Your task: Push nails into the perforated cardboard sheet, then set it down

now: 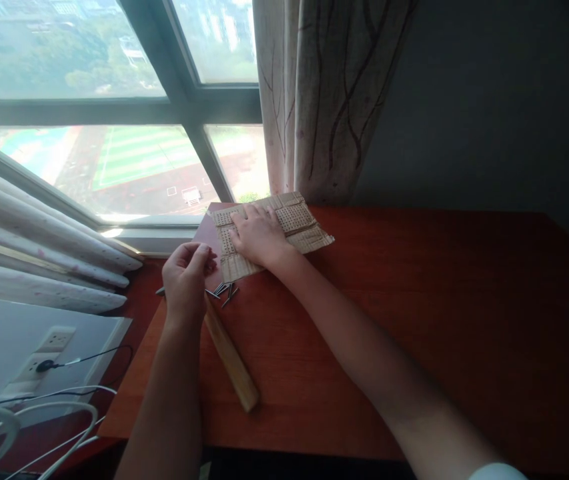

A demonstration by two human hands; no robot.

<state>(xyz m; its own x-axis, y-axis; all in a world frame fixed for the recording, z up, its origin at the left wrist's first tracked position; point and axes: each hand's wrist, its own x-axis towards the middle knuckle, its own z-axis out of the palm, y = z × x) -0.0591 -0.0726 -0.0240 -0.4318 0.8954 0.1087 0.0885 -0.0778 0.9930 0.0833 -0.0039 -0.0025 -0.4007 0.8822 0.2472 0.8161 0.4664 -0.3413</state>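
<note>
My right hand (258, 235) lies flat with fingers spread on a piece of brown cardboard (300, 220) full of small holes, at the far left corner of the red-brown table (414, 320). My left hand (185, 277) hovers just left of the cardboard, its fingers curled in a pinch; what they hold is too small to make out. Several loose nails (227, 291) lie beside it. A wooden handle (231, 363) runs from under my left hand towards the table's near edge; its head is hidden by the hand.
A window (114, 100) and a patterned curtain (324, 100) stand behind the table corner. To the left are rolled pale curtains (39, 247), a white power strip (39, 357) with a black plug, and white cables (39, 413).
</note>
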